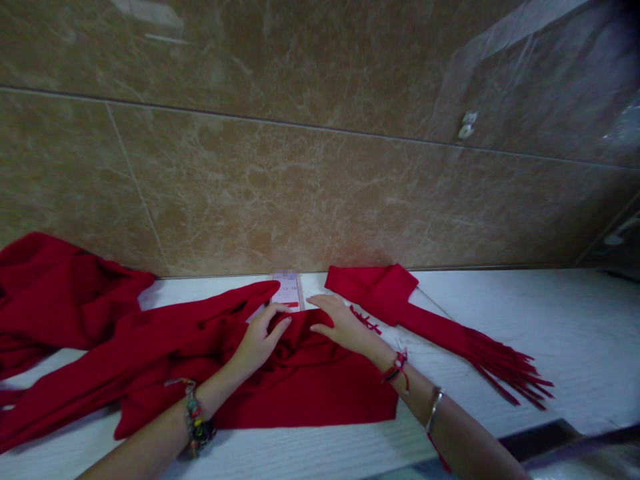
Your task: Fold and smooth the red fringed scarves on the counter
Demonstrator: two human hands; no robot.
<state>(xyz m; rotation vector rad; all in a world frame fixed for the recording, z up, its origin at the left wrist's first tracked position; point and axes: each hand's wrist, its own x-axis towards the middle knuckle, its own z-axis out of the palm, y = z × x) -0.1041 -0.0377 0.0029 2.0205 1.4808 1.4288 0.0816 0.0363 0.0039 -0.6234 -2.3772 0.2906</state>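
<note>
A wide piece of red cloth (310, 393) lies bunched at its top and flat along its lower edge on the white surface. My left hand (263, 337) rests on the upper folds, thumb and fingers apart. My right hand (343, 323) is over the cloth's upper right, fingers stretched out and thumb spread. Between and behind my hands lies a white printed card (287, 290), partly covered by the cloth. To the right is a folded red scarf (383, 290) with a fringed end. Small red fringe strands (366, 321) show beside my right wrist.
More red cloth (65, 293) is heaped at the left against the brown marble-patterned tile wall (300, 187). The white surface (575, 333) runs along the wall's foot. A dark-framed object (540, 437) stands at the near right edge. A small white fixture (467, 125) sticks out of the wall.
</note>
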